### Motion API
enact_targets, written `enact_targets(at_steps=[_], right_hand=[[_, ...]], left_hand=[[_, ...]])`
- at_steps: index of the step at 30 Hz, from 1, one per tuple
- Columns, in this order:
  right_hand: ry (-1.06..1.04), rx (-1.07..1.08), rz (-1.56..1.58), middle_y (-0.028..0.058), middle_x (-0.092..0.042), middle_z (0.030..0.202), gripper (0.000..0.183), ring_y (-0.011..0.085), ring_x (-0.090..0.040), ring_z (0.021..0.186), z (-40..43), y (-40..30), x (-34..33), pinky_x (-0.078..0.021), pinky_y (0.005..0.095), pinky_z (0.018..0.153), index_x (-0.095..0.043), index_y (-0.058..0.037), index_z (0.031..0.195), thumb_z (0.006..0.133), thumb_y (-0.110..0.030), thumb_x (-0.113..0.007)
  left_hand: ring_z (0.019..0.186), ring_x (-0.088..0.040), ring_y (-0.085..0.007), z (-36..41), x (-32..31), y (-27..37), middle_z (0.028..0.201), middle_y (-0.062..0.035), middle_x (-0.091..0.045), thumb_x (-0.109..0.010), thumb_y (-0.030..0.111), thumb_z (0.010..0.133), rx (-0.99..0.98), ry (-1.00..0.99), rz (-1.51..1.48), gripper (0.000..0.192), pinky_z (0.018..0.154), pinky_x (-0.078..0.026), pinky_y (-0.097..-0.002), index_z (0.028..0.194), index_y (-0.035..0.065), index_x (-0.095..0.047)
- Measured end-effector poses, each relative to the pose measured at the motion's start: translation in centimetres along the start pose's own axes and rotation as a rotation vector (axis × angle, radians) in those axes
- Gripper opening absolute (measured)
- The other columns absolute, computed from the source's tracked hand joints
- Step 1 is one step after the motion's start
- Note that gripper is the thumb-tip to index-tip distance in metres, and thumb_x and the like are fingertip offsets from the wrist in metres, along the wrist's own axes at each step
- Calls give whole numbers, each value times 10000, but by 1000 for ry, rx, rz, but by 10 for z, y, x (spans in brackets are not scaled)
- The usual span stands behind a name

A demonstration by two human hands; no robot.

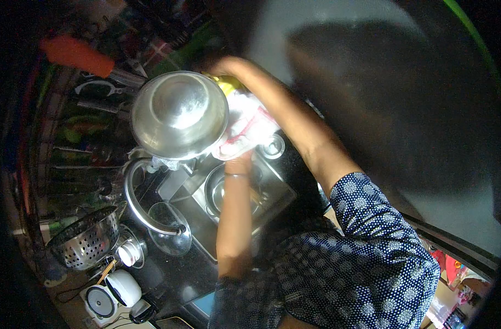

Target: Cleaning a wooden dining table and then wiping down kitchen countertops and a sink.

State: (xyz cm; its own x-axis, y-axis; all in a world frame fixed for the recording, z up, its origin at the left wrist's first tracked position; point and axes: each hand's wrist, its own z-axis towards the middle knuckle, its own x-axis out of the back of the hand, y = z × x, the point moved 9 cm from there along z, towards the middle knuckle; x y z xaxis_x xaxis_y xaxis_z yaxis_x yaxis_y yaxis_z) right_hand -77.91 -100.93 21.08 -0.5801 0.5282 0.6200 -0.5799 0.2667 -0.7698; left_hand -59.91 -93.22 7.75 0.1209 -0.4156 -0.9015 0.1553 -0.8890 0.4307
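A large shiny steel bowl (164,127) is above the far side of the sink (277,207), its round base ring facing me. My left hand (243,158) is mostly hidden under a white cloth with pink-red stripes (250,117), which it grips beside the bowl's rim. At the bowl's far right rim, my right hand (219,66) is blurred, its fingers lost in shadow. Bright yellow material (230,84) shows just below that hand, against the cloth. Beneath my left forearm, a metal pan (212,193) sits in the sink.
A curved chrome faucet (137,205) arches left of the sink, over a clear glass lid (168,242). Farther left stands a perforated steel colander (90,242). White appliances (125,288) stand lower left. A small round metal item (272,146) lies on the sink's right edge.
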Motion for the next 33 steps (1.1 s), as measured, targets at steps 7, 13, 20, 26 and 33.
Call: enact_targets(at_steps=[7,13,20,26,33], right_hand=[[69,-46,-150,169,-591,1312,432,326,-578,1184,-16,14,-1,-442,428,1005,-618,-92,1273,956,-373,-533],[116,-105,-336,171,-591,1308,484,344,-580,1178,-32,-5,13,-450,426,994,-614,-87,1274,931,-417,-529],[124,-116,-319,158,-569,1345,527,322,-564,1206,-31,-15,31,-444,410,1004,-618,-85,1273,917,-463,-532],[107,-108,-192,169,-561,1352,573,315,-543,1233,-33,-9,17,-424,398,1026,-609,-72,1281,908,-501,-532],[-62,-138,-193,129,-458,1461,560,324,-454,1330,-20,-18,0,-360,423,1107,-474,-130,1420,951,-436,-458]], left_hand=[[1303,-440,-327,27,-18,-10,1414,-138,-478,-411,497,924,37,-9,-68,637,1105,-342,-499,1400,73,-430],[1270,-466,-327,13,-41,-4,1384,-152,-495,-427,488,923,9,-25,-96,634,1087,-368,-481,1385,54,-440],[1232,-497,-327,-3,-57,-5,1350,-169,-513,-446,478,921,-3,-29,-148,631,1066,-398,-460,1366,32,-452],[1200,-524,-328,1,-67,1,1321,-183,-530,-462,470,920,-14,-15,-203,628,1048,-423,-443,1350,12,-463],[1162,-554,-328,-6,-78,22,1287,-200,-548,-481,460,918,-54,-11,-246,626,1027,-453,-422,1332,-10,-475]])
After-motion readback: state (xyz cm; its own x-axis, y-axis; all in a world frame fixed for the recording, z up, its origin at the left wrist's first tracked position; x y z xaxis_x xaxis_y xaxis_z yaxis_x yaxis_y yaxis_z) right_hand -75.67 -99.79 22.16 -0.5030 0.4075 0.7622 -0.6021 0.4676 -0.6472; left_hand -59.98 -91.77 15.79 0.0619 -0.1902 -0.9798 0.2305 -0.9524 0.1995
